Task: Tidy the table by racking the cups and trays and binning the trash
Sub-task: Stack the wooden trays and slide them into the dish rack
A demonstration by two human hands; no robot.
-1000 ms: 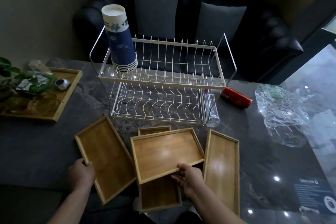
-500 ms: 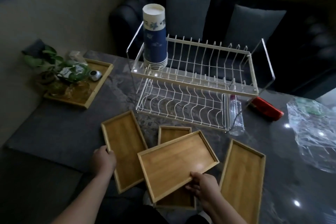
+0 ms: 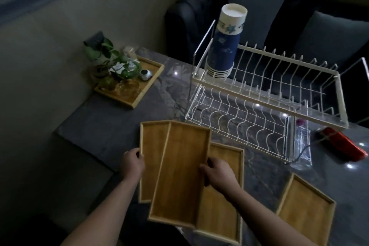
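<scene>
My right hand (image 3: 218,173) grips the right edge of a bamboo tray (image 3: 180,173), held lengthwise above two others. My left hand (image 3: 131,163) holds the left edge of the left tray (image 3: 151,152), which lies partly under the held one. A third tray (image 3: 221,201) lies beneath on the right, and another tray (image 3: 305,209) sits apart at the lower right. The white two-tier wire rack (image 3: 267,94) stands behind them. A stack of blue paper cups (image 3: 225,42) stands upside down on its upper tier's left end.
A wooden tray with a plant and glassware (image 3: 127,80) sits at the table's far left. An empty plastic bottle (image 3: 302,146) and a red packet (image 3: 343,144) lie right of the rack. A dark sofa with cushions (image 3: 257,12) stands behind the table.
My right hand has turned the held tray from crosswise to lengthwise and carried it left over the left tray. The view has swung left, so the plastic bag is out of sight.
</scene>
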